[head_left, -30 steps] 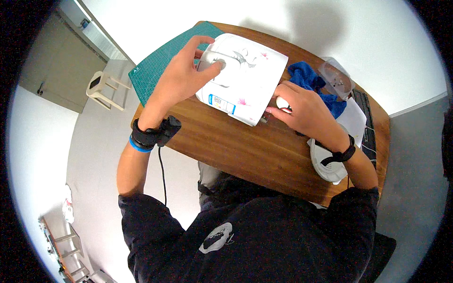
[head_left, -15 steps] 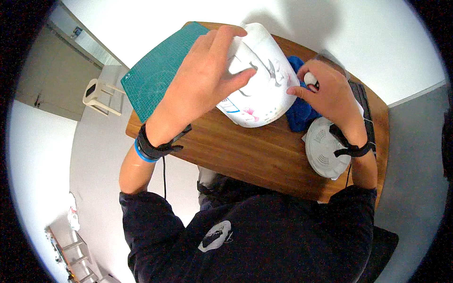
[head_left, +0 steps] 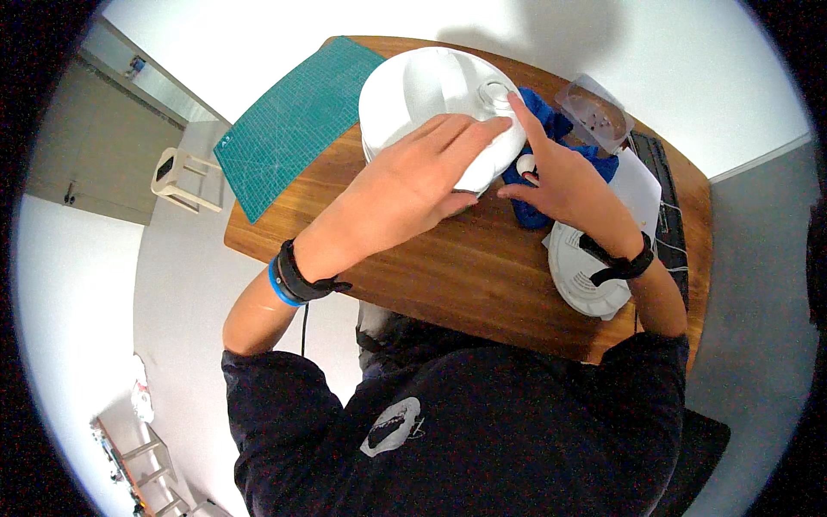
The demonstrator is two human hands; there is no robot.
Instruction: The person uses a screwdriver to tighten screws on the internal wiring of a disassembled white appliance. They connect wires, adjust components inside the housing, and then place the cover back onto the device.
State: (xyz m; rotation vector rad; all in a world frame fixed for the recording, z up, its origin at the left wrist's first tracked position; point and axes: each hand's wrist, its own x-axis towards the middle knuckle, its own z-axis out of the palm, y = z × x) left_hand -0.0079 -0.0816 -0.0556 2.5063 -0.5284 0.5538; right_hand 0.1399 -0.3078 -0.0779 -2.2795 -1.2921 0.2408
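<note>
A rounded white rice cooker stands on the wooden table, its smooth lid and round vent facing up. My left hand grips its near right edge, the fingers lying over the lid and the thumb low against the side. Beside it, my right hand reaches its index finger to the lid's rim by the vent. A small white round piece with a dark part is tucked in that hand's curled fingers; its kind is not clear. The thumb points toward the cooker, apart from it.
A blue cloth lies right of the cooker, with a clear plastic tray behind. Near my right wrist are a white round slotted cover, white paper and a black keyboard. A green cutting mat covers the table's left.
The cooker has gone from tilted, with its printed side showing, to upright with its lid up. My left hand has moved right and down onto its edge; my right hand has shifted left.
</note>
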